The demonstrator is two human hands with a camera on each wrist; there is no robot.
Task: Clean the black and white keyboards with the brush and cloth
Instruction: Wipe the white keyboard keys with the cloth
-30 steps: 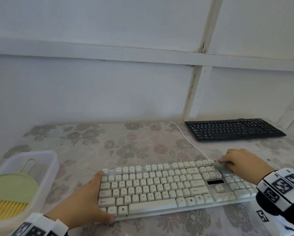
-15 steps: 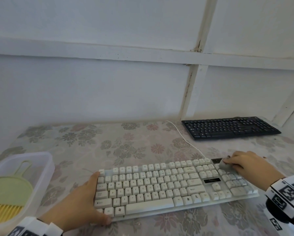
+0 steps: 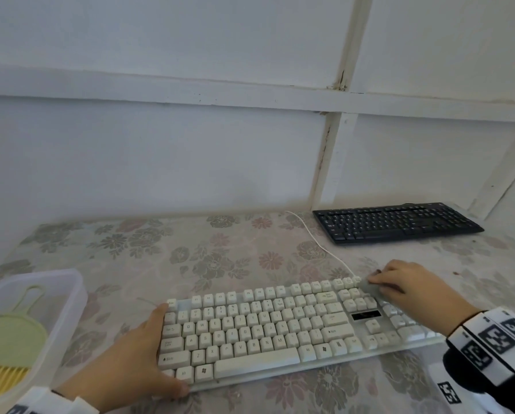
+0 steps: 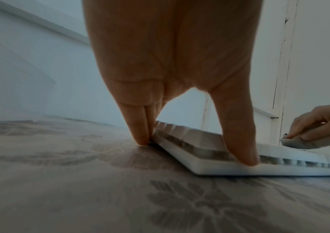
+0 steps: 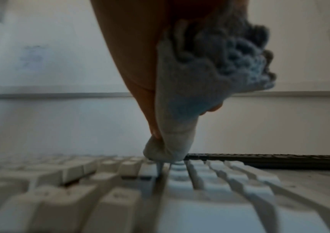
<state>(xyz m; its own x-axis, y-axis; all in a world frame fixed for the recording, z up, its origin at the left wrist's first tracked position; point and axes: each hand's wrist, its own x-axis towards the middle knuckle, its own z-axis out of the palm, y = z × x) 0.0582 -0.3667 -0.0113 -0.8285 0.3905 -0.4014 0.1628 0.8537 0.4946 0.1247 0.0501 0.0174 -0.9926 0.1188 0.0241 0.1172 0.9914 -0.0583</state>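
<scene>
Here the left hand (image 3: pixel 130 358), fingers straight, braces the white keyboard (image 3: pixel 268 327) against sliding while the right hand (image 3: pixel 411 286) pinches the grey cloth (image 5: pixel 182 110), wiping its top-right keys

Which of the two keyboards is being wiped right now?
The white keyboard, nearest the person. The right hand presses a grey cloth onto its upper right keys; the black keyboard lies untouched near the wall.

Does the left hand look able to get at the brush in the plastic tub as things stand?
Probably yes. The left hand only steadies the white keyboard's left end, holding nothing, and the brush lies in the open plastic tub just to its left, with nothing between them. It would have to let go of the keyboard.
</scene>
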